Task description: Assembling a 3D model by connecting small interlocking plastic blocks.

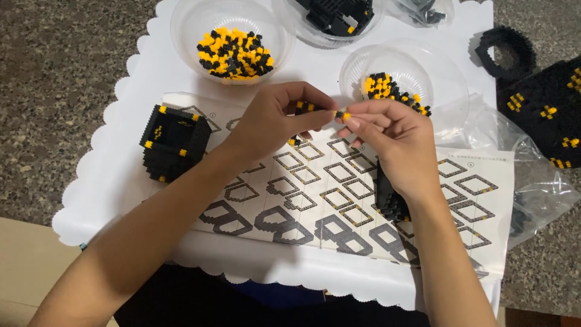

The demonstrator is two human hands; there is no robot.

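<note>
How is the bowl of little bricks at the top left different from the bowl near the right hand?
The top-left bowl holds a full central heap of bricks; the right bowl holds fewer, piled at its near-left edge. The right bowl is partly hidden by the right hand; the other stands clear. Both are clear plastic, holding yellow and black bricks.

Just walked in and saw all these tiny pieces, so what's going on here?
A person is putting together small black and yellow building bricks. The left hand and right hand meet above a printed instruction sheet, pinching a short strip of bricks between the fingertips. A clear bowl of loose bricks sits farther back, and a finished black block section stands at the left.
</note>
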